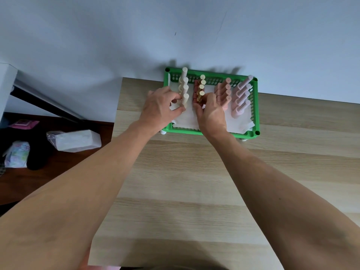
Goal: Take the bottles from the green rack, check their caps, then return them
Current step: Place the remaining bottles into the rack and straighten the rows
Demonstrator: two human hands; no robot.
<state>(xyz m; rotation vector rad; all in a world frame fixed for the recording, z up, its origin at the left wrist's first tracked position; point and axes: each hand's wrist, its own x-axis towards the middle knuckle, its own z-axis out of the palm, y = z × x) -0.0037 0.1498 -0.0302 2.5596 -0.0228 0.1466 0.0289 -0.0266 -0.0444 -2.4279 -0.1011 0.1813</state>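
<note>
A green rack (211,131) sits at the table's (194,182) far edge, holding four rows of upright bottles. The left hand (161,108) pinches the nearest cream bottle (184,100); the right hand (211,112) curls around the nearest gold-and-red bottle (198,98), probably to lift both out.

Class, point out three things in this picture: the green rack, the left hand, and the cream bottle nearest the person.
green rack (255,106), head view, on its right wall.
left hand (158,109), head view, on the back of the hand.
cream bottle (185,99), head view, on its ribbed cap.
</note>
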